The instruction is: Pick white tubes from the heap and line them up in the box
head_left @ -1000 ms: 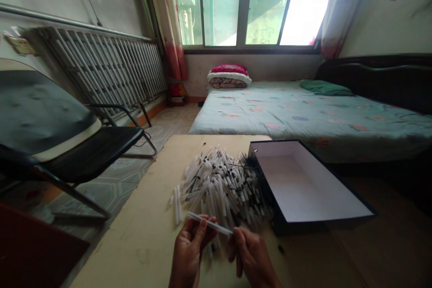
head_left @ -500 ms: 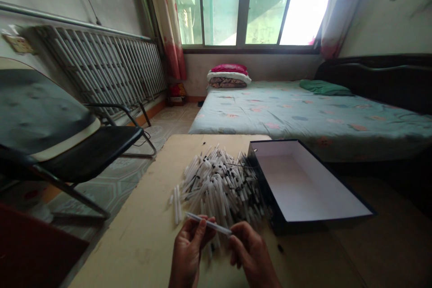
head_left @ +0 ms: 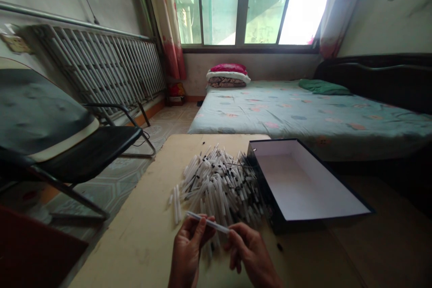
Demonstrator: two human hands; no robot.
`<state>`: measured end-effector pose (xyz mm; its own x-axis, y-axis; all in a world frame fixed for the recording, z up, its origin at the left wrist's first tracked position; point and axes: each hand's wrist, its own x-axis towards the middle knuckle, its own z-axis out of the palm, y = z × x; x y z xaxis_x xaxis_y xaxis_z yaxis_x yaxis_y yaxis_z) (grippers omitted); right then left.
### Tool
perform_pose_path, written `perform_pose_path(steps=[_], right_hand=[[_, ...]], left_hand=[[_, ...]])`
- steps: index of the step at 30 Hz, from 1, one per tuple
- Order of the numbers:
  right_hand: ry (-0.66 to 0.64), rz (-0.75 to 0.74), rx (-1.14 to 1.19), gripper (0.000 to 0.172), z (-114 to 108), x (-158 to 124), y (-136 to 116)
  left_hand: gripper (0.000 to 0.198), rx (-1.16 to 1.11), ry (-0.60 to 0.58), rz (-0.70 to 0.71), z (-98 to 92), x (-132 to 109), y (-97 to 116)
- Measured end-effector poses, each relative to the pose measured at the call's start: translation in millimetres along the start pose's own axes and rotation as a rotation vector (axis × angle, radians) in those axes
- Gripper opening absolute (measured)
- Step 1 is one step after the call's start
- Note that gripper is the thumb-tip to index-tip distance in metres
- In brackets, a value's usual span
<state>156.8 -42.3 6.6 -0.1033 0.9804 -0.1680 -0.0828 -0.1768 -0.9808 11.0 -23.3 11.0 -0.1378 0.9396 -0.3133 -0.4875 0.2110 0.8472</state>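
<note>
A slim white pen [head_left: 218, 226] is held level above the near side of the table, its left tip slightly higher. My left hand [head_left: 189, 245] pinches it near the left part between thumb and fingers. At its right end, the fingertips of my right hand [head_left: 251, 249] are closed on it. Just beyond both hands lies a heap of white pen parts [head_left: 218, 184], many with dark ends. A few white tubes [head_left: 176, 204] lie apart at the heap's left side.
Right of the heap stands an open dark box [head_left: 303, 184] with a white inside. A small black piece [head_left: 280, 247] lies on the table [head_left: 135, 234] near my right hand. Beyond are a bed [head_left: 270, 112] and, to the left, a black chair [head_left: 111, 144].
The fingers of my right hand have shifted a little at the pen's right end. My left hand and the pen stay almost in place.
</note>
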Motion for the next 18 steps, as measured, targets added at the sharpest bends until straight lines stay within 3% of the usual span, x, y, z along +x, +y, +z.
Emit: perform_pose_path(steps=[4, 13, 18], right_hand=[[0.028, -0.003, -0.068, 0.043, -1.9, 1.3, 0.7], [0.052, -0.097, -0.304, 0.025, -9.3, -6.1, -1.5], [0.039, -0.129, -0.478, 0.020, -25.2, -13.0, -5.3]], left_hand=[[0.023, -0.008, 0.022, 0.004, -1.2, 1.9, -0.3], [0.026, -0.027, 0.093, -0.025, -2.2, 4.1, -0.5], [0.025, -0.109, 0.200, 0.070, -21.1, 21.2, 18.6]])
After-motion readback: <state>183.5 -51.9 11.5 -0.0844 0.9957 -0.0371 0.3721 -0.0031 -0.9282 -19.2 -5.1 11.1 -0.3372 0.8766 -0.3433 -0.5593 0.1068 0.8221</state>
